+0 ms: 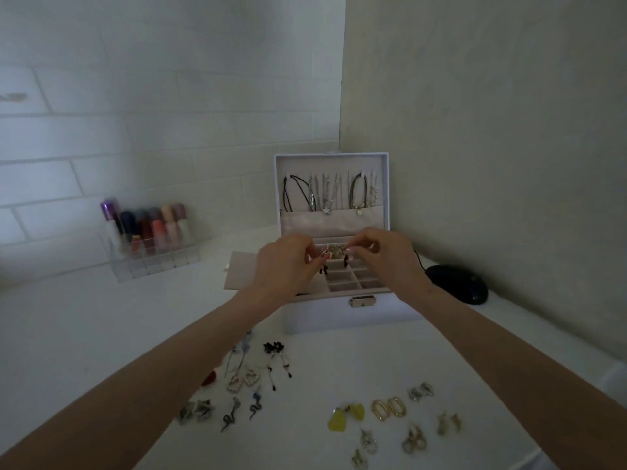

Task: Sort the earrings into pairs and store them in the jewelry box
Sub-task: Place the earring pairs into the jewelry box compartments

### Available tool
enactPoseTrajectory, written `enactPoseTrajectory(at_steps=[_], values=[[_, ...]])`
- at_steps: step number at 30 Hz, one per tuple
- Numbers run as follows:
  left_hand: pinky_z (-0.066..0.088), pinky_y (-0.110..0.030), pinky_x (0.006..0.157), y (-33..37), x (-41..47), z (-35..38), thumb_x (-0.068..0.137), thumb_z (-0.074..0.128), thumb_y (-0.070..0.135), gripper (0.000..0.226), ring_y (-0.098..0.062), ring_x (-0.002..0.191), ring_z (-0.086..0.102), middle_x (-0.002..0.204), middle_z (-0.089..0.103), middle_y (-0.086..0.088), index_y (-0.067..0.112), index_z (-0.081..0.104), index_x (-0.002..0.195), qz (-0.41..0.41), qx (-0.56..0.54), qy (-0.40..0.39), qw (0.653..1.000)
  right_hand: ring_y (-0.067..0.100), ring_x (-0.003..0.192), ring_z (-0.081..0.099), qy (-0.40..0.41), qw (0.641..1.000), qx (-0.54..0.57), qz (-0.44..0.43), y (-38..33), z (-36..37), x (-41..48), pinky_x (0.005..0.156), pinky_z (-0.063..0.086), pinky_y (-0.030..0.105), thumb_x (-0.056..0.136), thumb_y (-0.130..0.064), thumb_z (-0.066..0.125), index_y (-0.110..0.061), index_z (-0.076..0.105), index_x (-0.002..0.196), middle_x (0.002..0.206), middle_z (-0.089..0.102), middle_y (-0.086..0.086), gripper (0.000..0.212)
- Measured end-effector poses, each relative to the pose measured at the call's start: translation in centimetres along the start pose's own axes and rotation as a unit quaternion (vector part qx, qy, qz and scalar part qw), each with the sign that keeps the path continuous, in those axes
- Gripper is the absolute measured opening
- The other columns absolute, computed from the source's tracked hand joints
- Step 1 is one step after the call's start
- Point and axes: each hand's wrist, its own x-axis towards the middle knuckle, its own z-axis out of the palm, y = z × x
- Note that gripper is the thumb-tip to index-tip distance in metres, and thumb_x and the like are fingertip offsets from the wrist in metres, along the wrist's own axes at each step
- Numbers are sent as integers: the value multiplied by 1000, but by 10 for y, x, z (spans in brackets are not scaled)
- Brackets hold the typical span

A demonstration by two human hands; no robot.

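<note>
Two dark earrings [324, 267] — left hand [288, 262] pinching one, right hand [390, 256] the other — hang over the jewelry box [339, 317].

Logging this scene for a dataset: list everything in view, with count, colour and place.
jewelry box: one, white, open, back of table
necklaces: several, black and silver, hanging in its lid
dark earrings: two, one pinched in each hand, above the box
heart earrings: two, pearly, front left
snake earrings: two, dark, front left
yellow earrings: two, front centre
gold oval earrings: two, right of the yellow ones
other earrings: many, silver or black, scattered on table
organizer: one, clear, holding coloured bottles, far left
mouse: one, black, right of box
left hand: over box
right hand: over box
</note>
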Motion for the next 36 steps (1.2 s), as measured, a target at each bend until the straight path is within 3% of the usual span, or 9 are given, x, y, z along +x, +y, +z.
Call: enactPoseTrajectory(at_steps=[2,5,9,13,16,20,30,34,36], values=[[36,-27,66,2,7,8,88,56,41,21,-14,82,54,92,50,6,21,61,89,11,0,-3,1000,8,72,61,-19,999,22,19,5,0,7,68,50,19,81,-14,69,-21,67,81,79,68,-1,7],[39,-29,70,5,17,15,87,57,37,17,-17,89,55,97,57,3,21,61,89,4,-8,-5,1000,18,77,68,-34,997,48,39,10,0,15,78,57,39,81,-10,68,-23,62,72,79,69,3,17],[42,-32,74,6,28,23,86,58,31,12,-21,95,58,97,65,0,19,59,87,-13,-11,-38,999,20,67,70,-58,992,89,64,16,3,20,72,58,46,81,-8,67,-24,59,69,72,70,4,21],[37,-29,71,5,36,28,85,60,33,16,-22,94,58,97,65,-3,17,59,88,-10,2,-58,998,20,66,70,-62,990,91,83,20,7,24,73,58,46,77,-9,67,-28,60,65,68,70,1,24],[37,-28,69,2,40,32,84,62,34,15,-21,93,59,96,65,-1,20,56,87,-3,11,-63,998,25,69,70,-63,984,130,103,19,9,25,73,59,42,79,1,63,-10,63,77,75,69,11,11],[44,-32,76,-1,42,36,84,61,35,18,-21,97,60,101,67,2,22,57,96,8,26,-78,997,17,70,67,-96,984,118,98,15,8,24,72,59,28,86,0,58,-8,69,97,83,69,8,17],[38,-27,76,-1,52,28,85,60,25,13,-18,104,56,108,65,0,21,64,97,31,-3,-171,985,13,68,64,-93,976,146,134,17,10,25,67,56,17,84,3,60,-1,71,97,89,70,13,17],[40,-28,80,1,51,29,86,57,26,17,-21,106,56,108,66,0,20,64,100,87,72,-133,985,13,75,64,-108,974,150,134,18,10,26,67,55,15,79,4,66,3,70,97,91,70,13,19],[41,-32,82,3,49,32,85,57,27,16,-24,105,55,106,67,-2,21,65,98,116,112,-104,981,19,76,65,-102,975,149,131,19,11,27,71,57,21,78,6,67,2,69,92,88,69,14,14]])
